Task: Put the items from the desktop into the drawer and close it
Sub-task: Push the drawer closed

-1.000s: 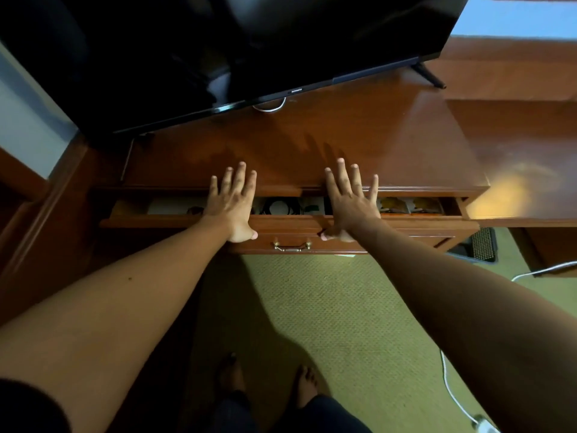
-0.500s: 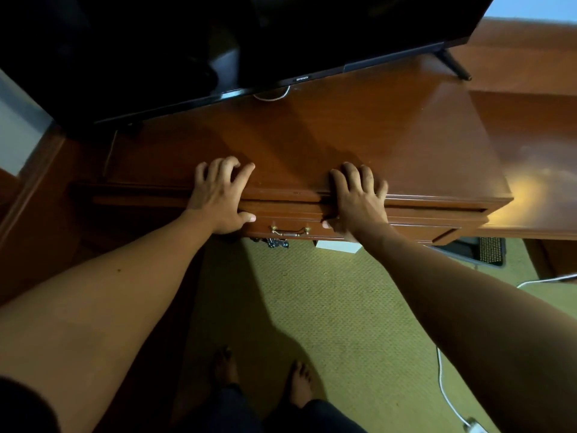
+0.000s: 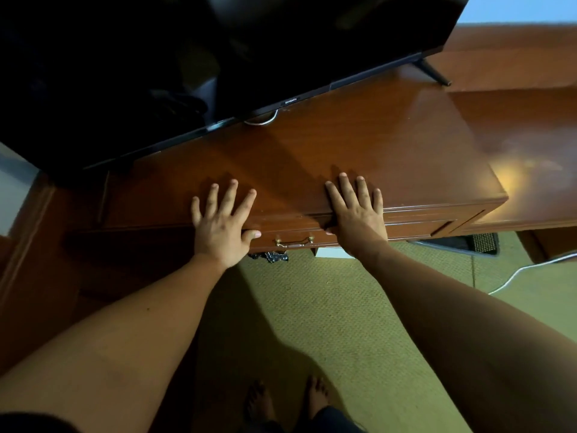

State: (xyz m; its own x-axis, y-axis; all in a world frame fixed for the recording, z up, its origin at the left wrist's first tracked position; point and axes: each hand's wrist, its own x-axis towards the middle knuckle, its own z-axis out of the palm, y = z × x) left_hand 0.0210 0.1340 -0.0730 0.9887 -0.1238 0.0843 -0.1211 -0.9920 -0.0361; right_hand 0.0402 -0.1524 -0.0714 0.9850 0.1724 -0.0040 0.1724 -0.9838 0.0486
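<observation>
Both palms flat here: my left hand [image 3: 220, 228] is spread wide over the front edge of the desk [image 3: 359, 157], thumb hooked down onto the drawer [image 3: 406, 228] face, holding nothing. My right hand [image 3: 357, 214] is spread open the same way, empty too. The drawer sits flush under the desk edge, no gap showing, so I'd call it closed. The desk top looks bare apart from the television [image 3: 281, 48] at the back. The brass handle [image 3: 294, 242] hangs between my hands. By my reckoning the job is all but finished; only lifting off remains.
</observation>
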